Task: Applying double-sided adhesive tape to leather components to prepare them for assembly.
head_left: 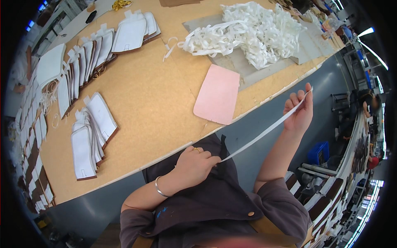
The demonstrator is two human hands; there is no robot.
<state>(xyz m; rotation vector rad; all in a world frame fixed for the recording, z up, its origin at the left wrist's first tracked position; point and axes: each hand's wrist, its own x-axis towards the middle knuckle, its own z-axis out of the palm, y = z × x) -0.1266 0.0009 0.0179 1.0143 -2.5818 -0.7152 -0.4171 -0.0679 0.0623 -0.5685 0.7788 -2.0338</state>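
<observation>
The white strip (264, 133) stretches straight between two closed hands, its long axis running near-left to far-right: the left hand (196, 164) grips the near end beside the table (153, 103), the right hand (298, 110) pinches the far end.

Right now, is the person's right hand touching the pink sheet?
Apart. The head view plainly shows grey floor between the right hand, which grips a white strip, and the pink sheet on the table.
</observation>
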